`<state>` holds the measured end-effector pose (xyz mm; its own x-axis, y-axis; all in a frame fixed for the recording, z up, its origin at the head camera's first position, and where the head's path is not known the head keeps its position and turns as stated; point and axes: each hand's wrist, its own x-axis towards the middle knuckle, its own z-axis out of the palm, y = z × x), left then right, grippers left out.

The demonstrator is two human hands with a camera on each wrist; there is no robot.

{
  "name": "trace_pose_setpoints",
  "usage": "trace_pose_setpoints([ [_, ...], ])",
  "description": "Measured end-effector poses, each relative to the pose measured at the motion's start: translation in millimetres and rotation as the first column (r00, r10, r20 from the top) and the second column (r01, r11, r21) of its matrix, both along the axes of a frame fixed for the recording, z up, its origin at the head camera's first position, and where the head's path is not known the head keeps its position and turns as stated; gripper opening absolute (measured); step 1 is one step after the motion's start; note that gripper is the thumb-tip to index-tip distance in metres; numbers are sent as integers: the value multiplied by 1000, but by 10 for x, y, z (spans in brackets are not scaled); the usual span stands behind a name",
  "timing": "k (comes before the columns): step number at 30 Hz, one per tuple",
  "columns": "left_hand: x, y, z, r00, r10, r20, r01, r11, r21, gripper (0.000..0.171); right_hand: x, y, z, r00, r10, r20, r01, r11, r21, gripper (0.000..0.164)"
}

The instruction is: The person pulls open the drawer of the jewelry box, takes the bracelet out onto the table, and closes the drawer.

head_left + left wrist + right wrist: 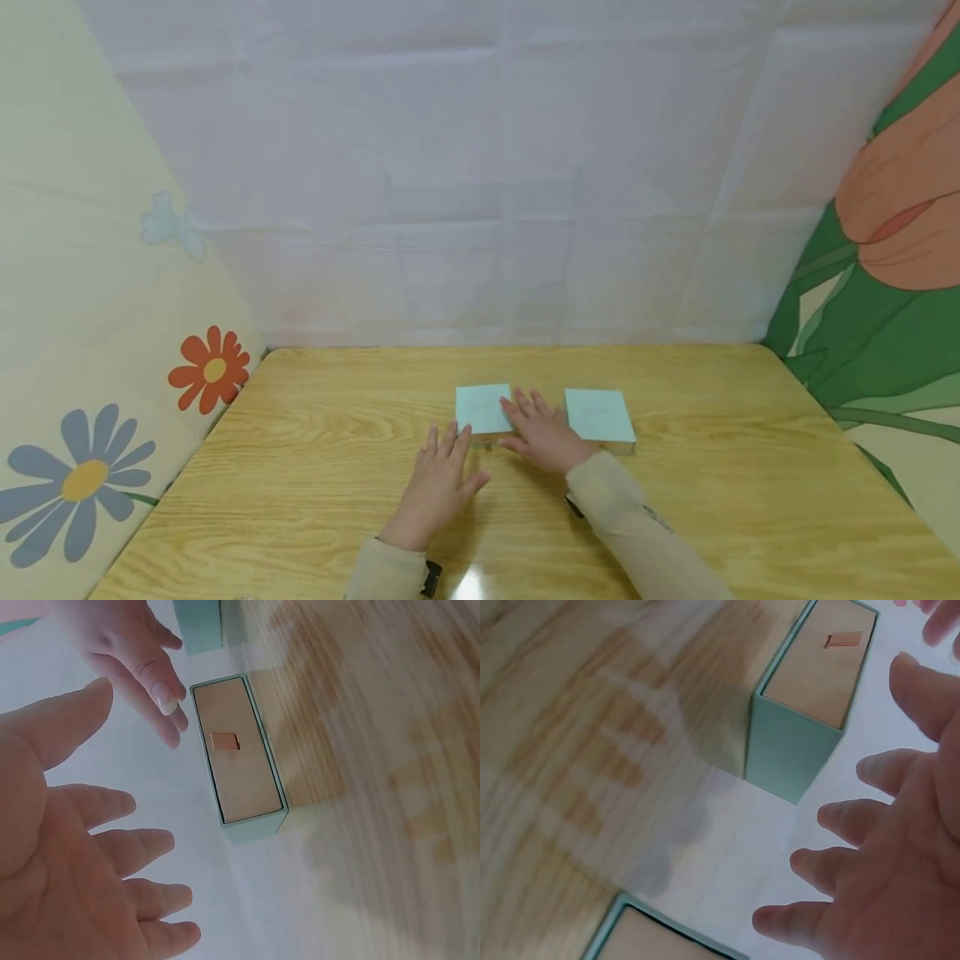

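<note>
Two mint-green drawer boxes stand side by side on the wooden table. The left box (480,408) lies between my hands, and its beige drawer front (244,776) with a small tan pull tab (223,741) faces me, pushed in flush. My left hand (435,492) is spread near that box's front left corner, fingertips right at the edge, with nothing in its grasp. Over the same box's right edge reaches my right hand (546,435), fingers extended and holding nothing. The right box (598,414) sits just beyond that hand, to its right.
A wood-grain table (337,475) carries both boxes. Behind it hangs a white cloth (495,167). Flower-printed cloths border the left (67,275) and right (900,333) sides. Black straps show at both sleeve cuffs.
</note>
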<state>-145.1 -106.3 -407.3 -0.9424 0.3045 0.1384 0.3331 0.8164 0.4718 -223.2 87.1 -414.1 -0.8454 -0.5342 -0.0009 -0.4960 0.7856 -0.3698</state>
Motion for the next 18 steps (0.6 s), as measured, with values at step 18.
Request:
trace_pose_setpoints([
  [18,1,-49,-37,1000,17,8,-17,1000,18,67,-133,-92,-76,1000,-5,25,5,1000,17,60],
])
